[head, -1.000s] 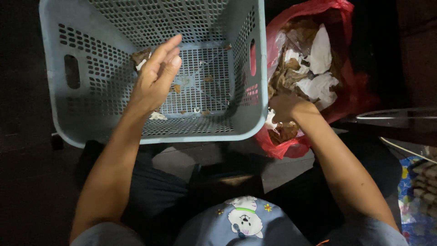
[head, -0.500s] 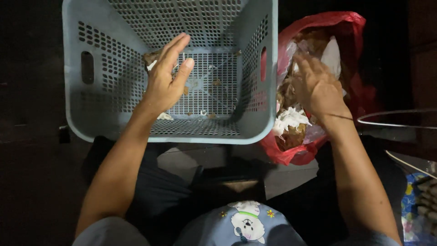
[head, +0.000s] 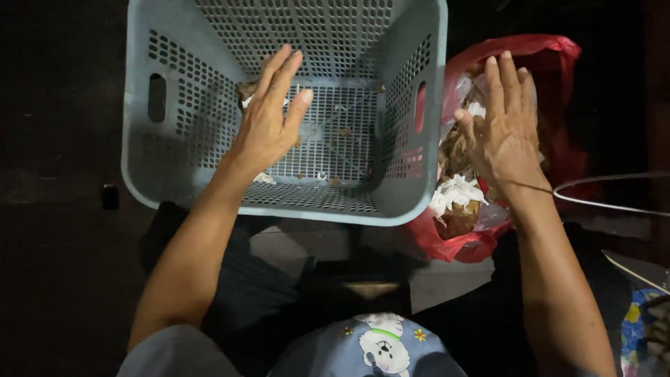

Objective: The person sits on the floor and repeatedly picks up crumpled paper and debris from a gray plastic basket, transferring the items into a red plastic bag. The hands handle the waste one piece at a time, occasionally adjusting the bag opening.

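A grey perforated plastic basket [head: 174,105] sits on the dark floor before the seated person, with scraps scattered on its bottom. The left hand [head: 269,122] reaches inside, fingers spread and empty. The right hand [head: 502,136], also spread and empty, hovers over a red bag [head: 551,63] of brown and white scraps; sweeping the fingertips flat along the mesh would likely gather bits best.

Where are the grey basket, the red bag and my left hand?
grey basket [head: 167,167], head view, on its left perforated wall.
red bag [head: 558,52], head view, on its upper right rim.
left hand [head: 269,119], head view, on the back of the hand.
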